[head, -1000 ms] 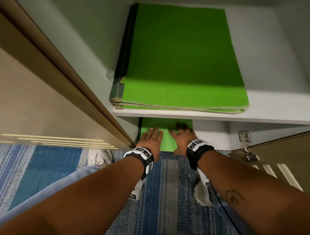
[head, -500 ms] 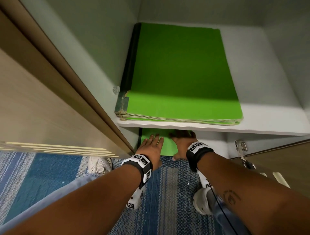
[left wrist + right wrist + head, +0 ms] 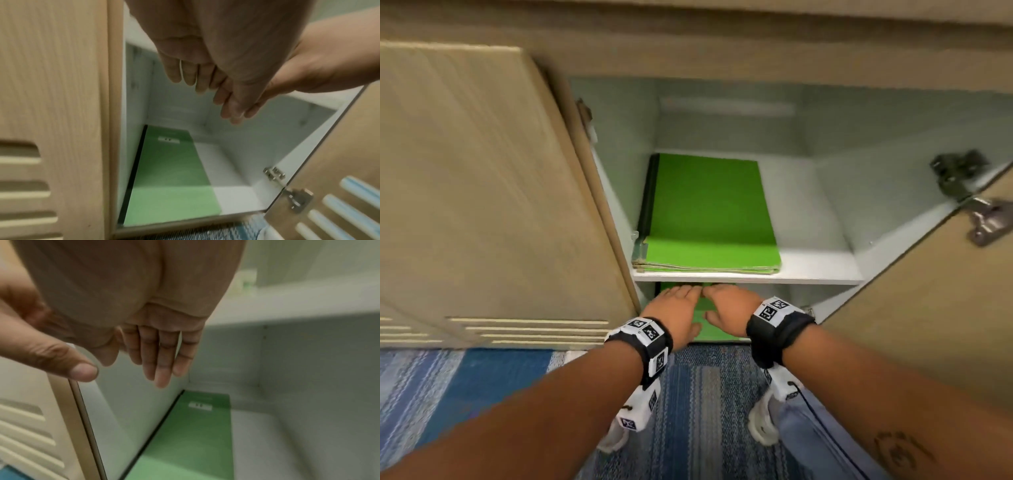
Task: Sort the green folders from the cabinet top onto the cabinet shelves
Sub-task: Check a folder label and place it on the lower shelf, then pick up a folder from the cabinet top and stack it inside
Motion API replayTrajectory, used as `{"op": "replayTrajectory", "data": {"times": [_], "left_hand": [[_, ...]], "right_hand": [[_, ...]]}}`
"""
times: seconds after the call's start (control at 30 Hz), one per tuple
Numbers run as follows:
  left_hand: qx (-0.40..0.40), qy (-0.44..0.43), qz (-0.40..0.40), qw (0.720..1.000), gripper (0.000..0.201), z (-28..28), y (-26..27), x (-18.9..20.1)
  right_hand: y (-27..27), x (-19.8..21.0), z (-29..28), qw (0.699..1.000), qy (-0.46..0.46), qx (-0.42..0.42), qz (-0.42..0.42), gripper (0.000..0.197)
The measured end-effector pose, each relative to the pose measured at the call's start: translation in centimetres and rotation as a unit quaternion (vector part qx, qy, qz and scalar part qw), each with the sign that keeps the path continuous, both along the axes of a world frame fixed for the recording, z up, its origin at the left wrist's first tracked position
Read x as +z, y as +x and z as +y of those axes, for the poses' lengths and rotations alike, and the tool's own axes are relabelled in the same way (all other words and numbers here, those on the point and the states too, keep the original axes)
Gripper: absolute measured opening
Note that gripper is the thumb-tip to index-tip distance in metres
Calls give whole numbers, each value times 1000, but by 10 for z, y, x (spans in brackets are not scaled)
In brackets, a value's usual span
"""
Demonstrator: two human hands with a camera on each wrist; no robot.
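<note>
Nearest, the left hand (image 3: 677,313) and right hand (image 3: 727,310) hover side by side, fingers straight and holding nothing, above the green folder (image 3: 172,183) lying flat against the left wall of the bottom shelf (image 3: 232,193), with open floor to its right. Its white label (image 3: 200,406) is unreadable. Farther up, the folder stack (image 3: 709,216) occupies the middle shelf (image 3: 818,270); half a second ago both hands lay on the lower folder.

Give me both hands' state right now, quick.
Left hand: open, fingers straight, holding nothing.
Right hand: open, fingers straight, holding nothing.
</note>
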State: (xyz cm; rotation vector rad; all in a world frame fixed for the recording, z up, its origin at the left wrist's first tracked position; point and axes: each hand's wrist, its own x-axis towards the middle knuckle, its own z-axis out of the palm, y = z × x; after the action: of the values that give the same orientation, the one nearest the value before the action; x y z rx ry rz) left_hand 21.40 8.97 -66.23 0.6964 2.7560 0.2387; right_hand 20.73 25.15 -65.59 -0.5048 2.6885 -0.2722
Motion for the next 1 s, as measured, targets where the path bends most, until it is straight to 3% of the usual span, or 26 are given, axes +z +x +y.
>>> {"op": "replayTrajectory", "data": {"times": [0.13,0.37,0.6,0.8,0.87,1.0], "left_hand": [[5,21,43,999,46,-4,22,75],[5,109,190,976,47,-9,50,209],[-8,121,271,955,38,-10,58,335],[-3,133,350,927,27,-8,42,413],[21,128,363,923,40,-7,20,428],[138,69,267,951,77,-4,-30,445]], "right_hand": [[21,85,-4,998,-12,8,56,22],[59,236,-8,978,-67,-8,199,21],[77,355,-10,952,-74,4,296,22],[68,408,0,935,-159,-32,316,15],[62,415,8,928,-184,-61,319,14],[54,421,29,911,-224,-124,324,5]]}}
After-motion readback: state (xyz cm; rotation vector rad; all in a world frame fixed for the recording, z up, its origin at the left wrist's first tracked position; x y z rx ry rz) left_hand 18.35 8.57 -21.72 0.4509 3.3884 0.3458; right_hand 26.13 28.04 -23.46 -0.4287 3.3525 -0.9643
